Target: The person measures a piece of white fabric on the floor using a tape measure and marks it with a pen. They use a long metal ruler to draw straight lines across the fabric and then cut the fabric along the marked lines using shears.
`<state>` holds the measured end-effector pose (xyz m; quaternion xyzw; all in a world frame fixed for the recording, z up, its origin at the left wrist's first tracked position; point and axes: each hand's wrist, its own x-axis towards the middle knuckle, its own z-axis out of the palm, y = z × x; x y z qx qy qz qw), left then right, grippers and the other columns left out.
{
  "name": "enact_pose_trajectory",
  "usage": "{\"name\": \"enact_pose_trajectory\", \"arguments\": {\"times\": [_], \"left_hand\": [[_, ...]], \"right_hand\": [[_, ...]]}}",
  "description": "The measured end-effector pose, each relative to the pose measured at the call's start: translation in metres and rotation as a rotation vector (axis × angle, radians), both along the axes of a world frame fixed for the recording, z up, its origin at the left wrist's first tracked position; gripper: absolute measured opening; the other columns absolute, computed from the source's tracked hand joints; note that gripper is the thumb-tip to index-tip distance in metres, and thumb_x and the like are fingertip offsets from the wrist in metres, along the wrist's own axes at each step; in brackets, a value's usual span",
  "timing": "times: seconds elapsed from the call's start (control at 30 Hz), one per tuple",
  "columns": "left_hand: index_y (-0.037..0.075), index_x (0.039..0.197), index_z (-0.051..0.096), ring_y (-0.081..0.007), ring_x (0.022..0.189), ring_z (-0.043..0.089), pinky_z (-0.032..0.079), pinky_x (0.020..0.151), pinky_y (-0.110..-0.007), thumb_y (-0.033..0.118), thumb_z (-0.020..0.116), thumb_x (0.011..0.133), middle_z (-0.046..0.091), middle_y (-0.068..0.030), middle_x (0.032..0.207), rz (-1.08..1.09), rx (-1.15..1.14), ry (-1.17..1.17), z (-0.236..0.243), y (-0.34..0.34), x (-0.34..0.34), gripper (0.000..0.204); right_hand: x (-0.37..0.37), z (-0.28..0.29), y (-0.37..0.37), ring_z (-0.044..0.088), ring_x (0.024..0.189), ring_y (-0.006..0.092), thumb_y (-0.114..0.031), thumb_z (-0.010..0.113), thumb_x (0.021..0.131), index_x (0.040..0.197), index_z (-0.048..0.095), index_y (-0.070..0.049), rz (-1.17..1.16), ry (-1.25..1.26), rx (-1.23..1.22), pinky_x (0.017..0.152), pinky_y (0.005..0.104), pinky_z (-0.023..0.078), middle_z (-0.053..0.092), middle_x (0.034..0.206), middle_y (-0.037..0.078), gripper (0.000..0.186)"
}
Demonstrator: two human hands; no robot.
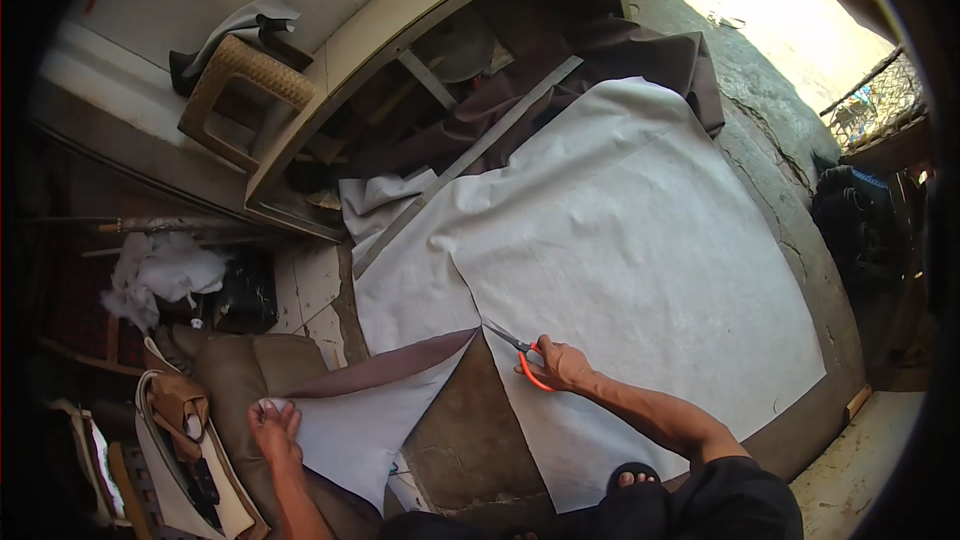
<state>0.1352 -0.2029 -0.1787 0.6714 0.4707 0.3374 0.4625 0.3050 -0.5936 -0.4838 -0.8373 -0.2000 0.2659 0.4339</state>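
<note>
A large sheet of upholstery fabric [640, 220], pale on its upper side, is spread over the floor. My right hand [562, 367] grips orange-handled scissors [526, 348], their blades at the end of a slit in the sheet. The slit opens toward me in a wide V, with dark floor showing between its edges. On the left, my left hand [276, 427] pinches the edge of the cut flap [370, 405] and holds it raised; its maroon face shows along the fold. A long metal ruler [465, 168] lies across the sheet's far left part.
Dark maroon material [640, 40] is heaped behind the sheet, before a low shelf unit [400, 25]. A brown cushion [255, 370] sits at my left, with white stuffing [165, 275] beyond it. My sandalled foot [635, 478] is at the sheet's near edge.
</note>
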Motion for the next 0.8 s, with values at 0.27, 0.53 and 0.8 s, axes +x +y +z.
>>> {"name": "enact_pose_trajectory", "arguments": {"times": [0.27, 0.53, 0.8], "left_hand": [[-0.001, 0.111, 0.058, -0.022, 0.097, 0.067, 0.049, 0.088, -0.035, 0.025, 0.057, 0.102, 0.067, -0.0131, 0.104, -0.416, 1.081, 0.018, 0.145, 0.037, 0.372, 0.028], [0.002, 0.124, 0.057, -0.0389, 0.125, 0.053, 0.046, 0.097, -0.045, 0.015, 0.063, 0.094, 0.056, -0.0209, 0.133, -0.775, 1.429, -0.148, 0.053, -0.002, 0.614, 0.033], [0.006, 0.142, 0.048, -0.0377, 0.145, 0.034, 0.031, 0.116, -0.053, 0.018, 0.063, 0.092, 0.034, -0.0224, 0.156, -2.153, 1.077, -0.018, -0.287, -0.186, 0.479, 0.053]], "right_hand": [[-0.021, -0.03, -0.1, 0.067, 0.091, 0.037, -0.047, 0.063, 0.092, 0.11, 0.055, -0.004, -0.011, -0.256, -0.122, 0.082, 0.0453, 0.052, 0.068, 0.094, 0.018, 0.048], [-0.006, -0.001, -0.113, 0.066, 0.1, 0.0325, -0.038, 0.058, 0.095, 0.112, 0.058, -0.011, 0.148, -0.214, -0.317, 0.09, 0.0436, 0.052, 0.069, 0.103, 0.013, 0.032], [-0.023, 0.018, -0.101, 0.065, 0.103, 0.0284, -0.032, 0.062, 0.094, 0.111, 0.058, -0.009, -0.111, -0.05, -0.463, 0.094, 0.04, 0.051, 0.067, 0.107, 0.011, 0.029]]}}
